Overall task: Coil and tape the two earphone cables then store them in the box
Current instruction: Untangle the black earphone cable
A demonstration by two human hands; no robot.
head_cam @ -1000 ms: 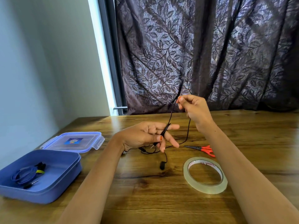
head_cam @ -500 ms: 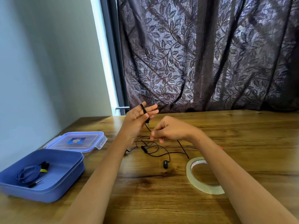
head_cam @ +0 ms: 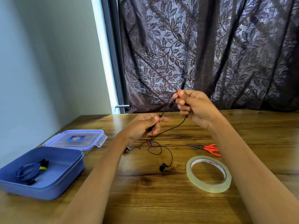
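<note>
Wooden table (head_cam: 161,199) fills the lower frame, its near and right edges cut off. Dark leaf-print curtain (head_cam: 210,54) hangs behind the table's far edge.

Blue box (head_cam: 68,168) sits open at the table's left end, its left corner cropped. Clear-topped lid (head_cam: 76,139) lies flat just behind it, toward the curtain; blue sticker in the middle, print too small to read. Inside the box: coiled blue earphone cable (head_cam: 27,172) with a yellowish tape band and a dark plug end (details blurry).

Tape roll (head_cam: 208,173) lies flat on the table right of centre; red lettering on its inner core, upside down and not legible. Red-handled scissors (head_cam: 208,149) lie just beyond the roll, handles partly hidden by the right forearm.

Black earphone cable (head_cam: 171,128): upper stretch runs taut between both hands, the rest falls in loose loops onto the table mid-width, one earbud resting near the tape roll.

Left hand (head_cam: 144,125) is low over the table, thumb and forefinger pinching the cable; remaining fingers curled, hiding what seems a small inline piece. Right hand (head_cam: 194,105) is raised higher, nearer the curtain, fingertips pressed together on the cable's top bend.
</note>
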